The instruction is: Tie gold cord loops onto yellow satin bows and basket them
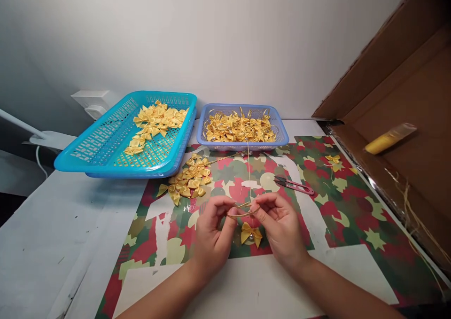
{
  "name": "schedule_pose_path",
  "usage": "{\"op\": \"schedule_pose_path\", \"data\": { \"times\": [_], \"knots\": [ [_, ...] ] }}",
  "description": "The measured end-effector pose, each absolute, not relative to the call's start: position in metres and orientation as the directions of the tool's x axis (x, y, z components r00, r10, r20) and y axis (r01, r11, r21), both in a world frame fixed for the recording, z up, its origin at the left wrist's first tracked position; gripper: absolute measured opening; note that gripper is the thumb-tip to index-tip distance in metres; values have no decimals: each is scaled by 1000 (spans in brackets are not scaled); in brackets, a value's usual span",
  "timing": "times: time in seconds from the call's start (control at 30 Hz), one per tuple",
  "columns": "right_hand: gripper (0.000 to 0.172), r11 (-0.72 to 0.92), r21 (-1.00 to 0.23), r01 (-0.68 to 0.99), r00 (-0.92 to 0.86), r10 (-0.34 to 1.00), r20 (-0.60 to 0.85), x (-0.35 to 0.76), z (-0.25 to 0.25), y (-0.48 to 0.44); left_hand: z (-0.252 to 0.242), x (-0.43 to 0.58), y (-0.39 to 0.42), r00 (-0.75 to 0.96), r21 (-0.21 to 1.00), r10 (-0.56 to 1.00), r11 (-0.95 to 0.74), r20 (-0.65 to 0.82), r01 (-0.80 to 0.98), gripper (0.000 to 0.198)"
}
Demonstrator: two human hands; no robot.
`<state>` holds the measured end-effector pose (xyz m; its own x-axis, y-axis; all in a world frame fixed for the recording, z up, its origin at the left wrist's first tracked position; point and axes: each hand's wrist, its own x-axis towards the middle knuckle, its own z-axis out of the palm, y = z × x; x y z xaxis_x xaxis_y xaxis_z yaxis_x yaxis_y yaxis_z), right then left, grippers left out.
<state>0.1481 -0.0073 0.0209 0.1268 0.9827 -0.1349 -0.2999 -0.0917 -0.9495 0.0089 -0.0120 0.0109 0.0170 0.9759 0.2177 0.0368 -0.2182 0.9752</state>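
Observation:
My left hand [211, 237] and my right hand [280, 225] meet near the table's front, both pinching a thin gold cord [243, 211] looped between their fingertips. A small yellow ribbon bow [251, 234] hangs from the cord just below the fingers. The cord runs away from my hands toward a lilac basket [282, 133] full of gold bows with cords. A loose pile of yellow bows [188, 178] lies on the patterned mat [338, 215], left of my hands.
A turquoise basket [102, 154] holding yellow bows stands at the back left. Red-handled thread snips [294, 184] lie right of centre. A single bow [333, 159] rests farther right. An open cardboard box [405, 178] with a yellow tube [389, 139] fills the right side.

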Motion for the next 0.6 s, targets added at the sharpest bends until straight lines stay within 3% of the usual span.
{"op": "schedule_pose_path", "data": {
  "times": [0.2,0.43,0.6],
  "knots": [
    [18,-149,-947,-283,107,977,-186,148,22,-6,9,7,-14,81,940,941,-334,329,71,13],
    [8,-101,-948,-302,48,991,-121,152,19,-3,9,5,-14,75,946,948,-314,309,74,12],
    [14,-216,-888,-405,38,967,-253,152,23,-3,8,4,-13,34,944,950,-312,310,109,12]
  ]
}}
